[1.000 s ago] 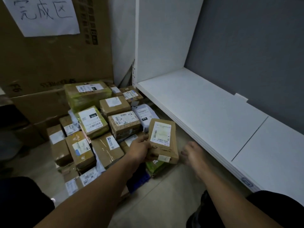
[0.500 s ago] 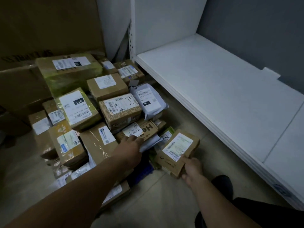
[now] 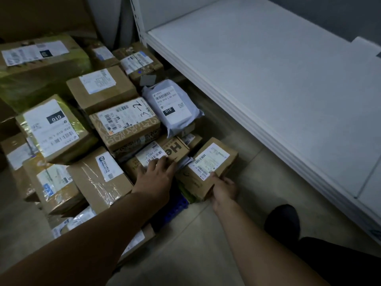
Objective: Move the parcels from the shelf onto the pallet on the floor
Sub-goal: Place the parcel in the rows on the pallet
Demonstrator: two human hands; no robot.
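A pile of several labelled parcels covers the blue pallet [image 3: 175, 209], of which only a corner shows. My right hand [image 3: 223, 189] grips the near end of a small brown parcel [image 3: 208, 166] with a white label, tilted at the pile's right edge. My left hand [image 3: 157, 174] lies flat, fingers spread, on a brown parcel [image 3: 158, 153] beside it. A grey mailer bag [image 3: 170, 106] lies just behind. The white shelf [image 3: 278, 83] on the right has nothing on it.
A patterned box marked 3-2 [image 3: 125, 122] and green-taped boxes [image 3: 51, 129] fill the pile's middle and left. Large cardboard [image 3: 41, 15] stands behind. My dark shoe [image 3: 282, 221] rests on the tiled floor [image 3: 195, 244] under the shelf's front edge.
The small brown parcel passed from my left hand to my right and came down to the pile's right edge. My left hand moved onto the neighbouring parcel. The view tilted down.
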